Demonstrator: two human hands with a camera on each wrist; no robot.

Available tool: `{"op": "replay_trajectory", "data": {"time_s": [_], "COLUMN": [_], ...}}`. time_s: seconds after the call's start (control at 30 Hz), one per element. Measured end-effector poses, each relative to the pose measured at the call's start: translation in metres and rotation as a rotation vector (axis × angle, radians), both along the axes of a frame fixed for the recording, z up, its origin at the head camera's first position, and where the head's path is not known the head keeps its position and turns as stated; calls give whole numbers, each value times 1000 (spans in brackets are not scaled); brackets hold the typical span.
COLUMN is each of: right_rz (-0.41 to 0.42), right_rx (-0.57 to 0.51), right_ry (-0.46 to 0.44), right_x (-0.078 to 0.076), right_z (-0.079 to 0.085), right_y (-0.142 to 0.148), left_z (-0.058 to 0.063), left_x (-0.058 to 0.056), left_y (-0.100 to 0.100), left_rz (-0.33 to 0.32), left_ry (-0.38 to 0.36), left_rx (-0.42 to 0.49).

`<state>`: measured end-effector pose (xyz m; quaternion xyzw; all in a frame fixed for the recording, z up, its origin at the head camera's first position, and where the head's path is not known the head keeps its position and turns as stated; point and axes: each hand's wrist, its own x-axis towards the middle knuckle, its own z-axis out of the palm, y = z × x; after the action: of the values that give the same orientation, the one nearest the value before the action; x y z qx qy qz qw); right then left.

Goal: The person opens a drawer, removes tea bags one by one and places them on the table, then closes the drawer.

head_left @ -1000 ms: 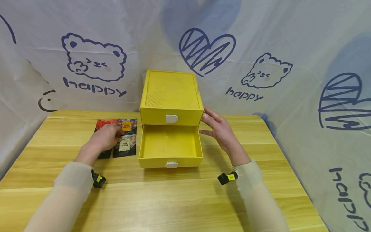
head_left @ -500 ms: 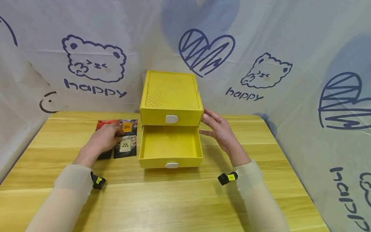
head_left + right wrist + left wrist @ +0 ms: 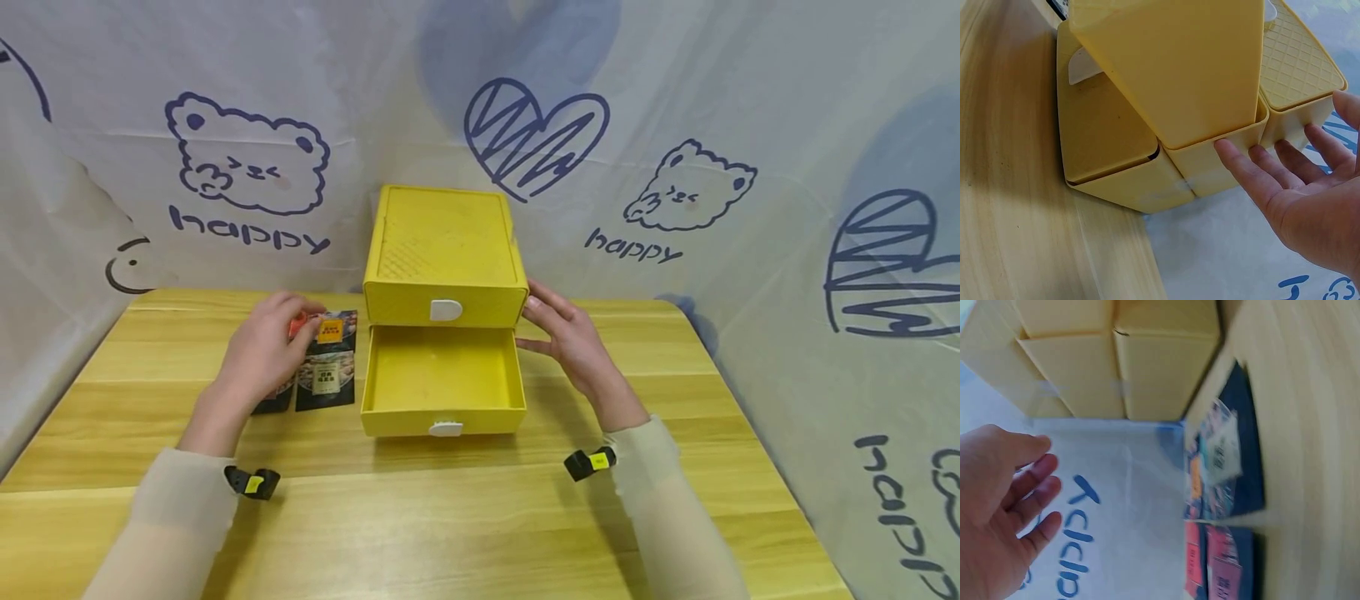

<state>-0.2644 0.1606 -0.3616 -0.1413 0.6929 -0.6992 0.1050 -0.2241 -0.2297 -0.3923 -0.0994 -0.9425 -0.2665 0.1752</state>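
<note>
A yellow drawer unit (image 3: 450, 233) stands at the back of the table, with its middle drawer (image 3: 442, 367) pulled out and nothing inside. My right hand (image 3: 573, 350) rests its fingertips against the unit's right side, fingers spread, as the right wrist view confirms. To the left of the unit lie several flat packets in two rows. One has a pale label (image 3: 326, 379), one an orange label (image 3: 330, 331), and a red one (image 3: 297, 323) is partly hidden. My left hand (image 3: 258, 350) hovers over them, fingers loosely bent; the left wrist view shows it holding nothing.
The wooden table (image 3: 420, 517) reaches forward to the person. Behind it hangs a pale cloth (image 3: 390, 75) printed with bears and hearts. The pulled-out drawer juts toward the front. A white handle (image 3: 446, 428) sits on its face.
My left hand has lifted off the packets and its fingers have loosened. My right hand has stayed against the drawer unit. The drawer and packets have not visibly moved.
</note>
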Motion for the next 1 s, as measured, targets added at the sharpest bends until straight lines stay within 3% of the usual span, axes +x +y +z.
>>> {"op": "replay_trajectory", "data": {"time_s": [0.13, 0.33, 0.53, 0.73, 1.0], "right_rz": [0, 3, -10, -43, -42], "right_rx": [0, -5, -9, -9, -10], "right_ry": [-3, -3, -15, -22, -22], "right_x": [0, 1, 1, 3, 2], "right_z": [0, 0, 0, 2, 2], "right_y": [0, -1, -2, -2, -3], "left_z": [10, 24, 43, 57, 60], "left_x": [9, 20, 33, 44, 54], "left_y": [8, 21, 36, 56, 85], "left_rz": [-17, -101, -179, -283, -448], "left_ry": [134, 381, 529, 597, 612], "left_rx": [74, 136, 127, 27, -54]}}
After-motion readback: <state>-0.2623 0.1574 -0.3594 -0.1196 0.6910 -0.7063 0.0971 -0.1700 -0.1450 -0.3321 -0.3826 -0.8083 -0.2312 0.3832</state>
